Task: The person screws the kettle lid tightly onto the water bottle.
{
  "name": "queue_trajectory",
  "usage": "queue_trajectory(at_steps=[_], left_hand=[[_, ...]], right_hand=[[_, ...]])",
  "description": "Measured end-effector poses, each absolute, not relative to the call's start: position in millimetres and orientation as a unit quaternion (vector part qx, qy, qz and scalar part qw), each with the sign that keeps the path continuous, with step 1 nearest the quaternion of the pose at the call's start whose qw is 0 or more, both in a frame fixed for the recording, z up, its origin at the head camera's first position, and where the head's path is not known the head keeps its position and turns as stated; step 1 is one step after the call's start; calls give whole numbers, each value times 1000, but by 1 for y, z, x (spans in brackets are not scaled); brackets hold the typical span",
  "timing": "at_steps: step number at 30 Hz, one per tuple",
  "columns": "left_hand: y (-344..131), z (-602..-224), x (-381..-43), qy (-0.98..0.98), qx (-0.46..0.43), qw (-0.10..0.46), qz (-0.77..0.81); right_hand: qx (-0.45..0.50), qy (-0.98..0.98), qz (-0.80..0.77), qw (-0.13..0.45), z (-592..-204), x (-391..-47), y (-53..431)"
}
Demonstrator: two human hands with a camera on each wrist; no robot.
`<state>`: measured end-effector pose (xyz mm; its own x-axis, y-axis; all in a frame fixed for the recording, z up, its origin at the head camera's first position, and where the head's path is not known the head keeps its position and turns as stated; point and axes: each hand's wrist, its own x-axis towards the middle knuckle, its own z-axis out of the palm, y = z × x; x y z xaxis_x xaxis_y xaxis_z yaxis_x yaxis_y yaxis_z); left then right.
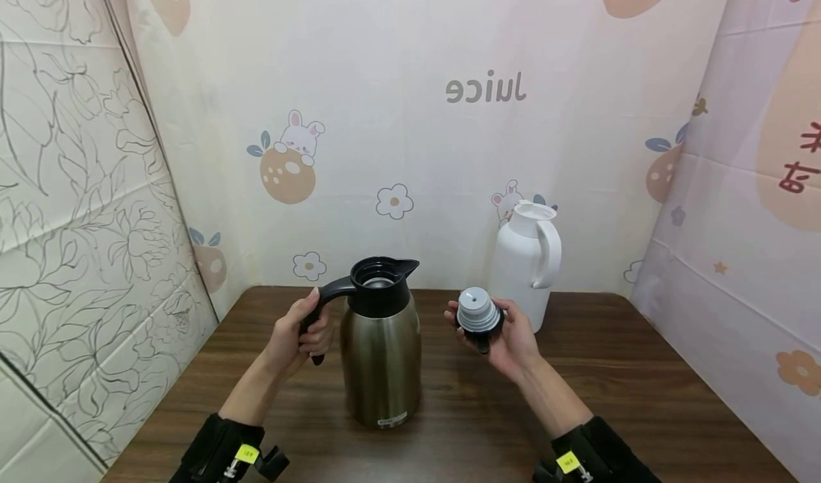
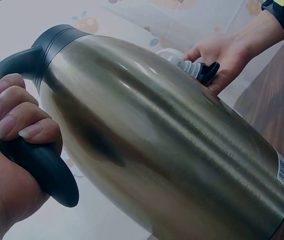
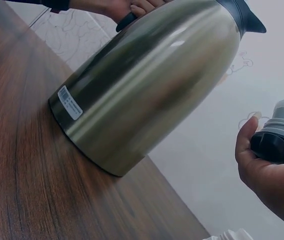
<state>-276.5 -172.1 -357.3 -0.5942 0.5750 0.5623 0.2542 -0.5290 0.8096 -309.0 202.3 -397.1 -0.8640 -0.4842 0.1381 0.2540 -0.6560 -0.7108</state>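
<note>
A gold-brown metal thermos jug (image 1: 382, 362) with a black collar and spout stands upright on the table, its mouth uncovered. My left hand (image 1: 298, 333) grips the jug's black handle (image 2: 37, 165), fingers wrapped round it. To the right of the jug, my right hand (image 1: 507, 340) holds the jug's stopper (image 1: 478, 312), a ribbed grey plug on a black cap, turned with the plug side up. In the right wrist view the thumb and fingers curl round the black part of the stopper (image 3: 282, 132). A barcode label (image 3: 70, 102) sits low on the jug's side.
Behind my right hand stands a white jug (image 1: 522, 262) with a loop handle. The dark wooden table (image 1: 616, 369) reaches back to a printed cloth backdrop (image 1: 398, 148), with further patterned sheets hanging at the left and right.
</note>
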Motion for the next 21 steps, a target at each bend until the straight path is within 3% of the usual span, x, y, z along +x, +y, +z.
queue_trajectory(at_steps=[11,21], left_hand=[[-161,-356,-270,468,433,116,762],[-156,-356,-268,480,424,94,762]], right_hand=[[-168,336,-909,182,-384,-305,204],[-178,455,-869,85,-348,-301,198]])
